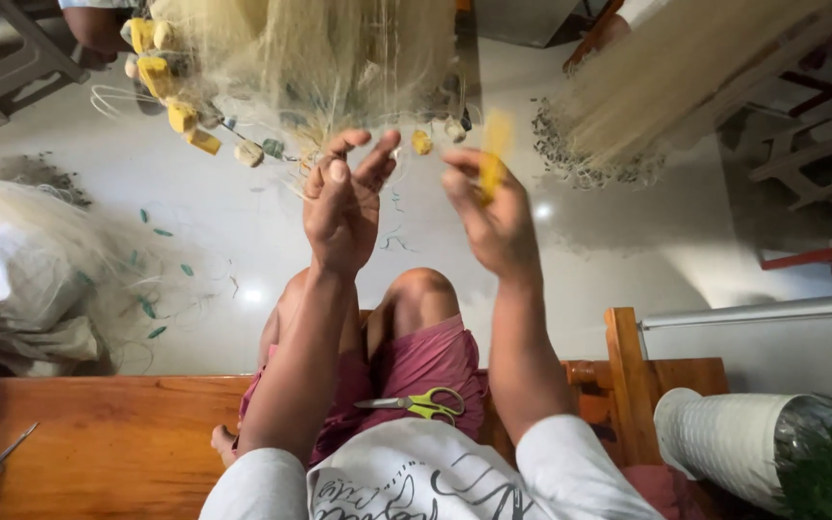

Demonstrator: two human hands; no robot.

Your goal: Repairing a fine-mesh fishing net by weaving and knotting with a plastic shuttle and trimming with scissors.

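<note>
A pale fishing net (320,58) with yellow floats (182,117) hangs in front of me over a white floor. My left hand (341,207) is raised, its fingers pinching thin strands at the net's lower edge. My right hand (493,217) is held up beside it, gripping a blurred yellow netting needle (493,159). Scissors with yellow-green handles (414,403) lie on my lap, on maroon shorts.
I sit on a wooden bench (98,443); a small metal tool (7,451) lies on it at left. A heap of net and a white sack (12,279) lie on the floor at left. More net (666,77) hangs at upper right. A white roll (724,438) stands at lower right.
</note>
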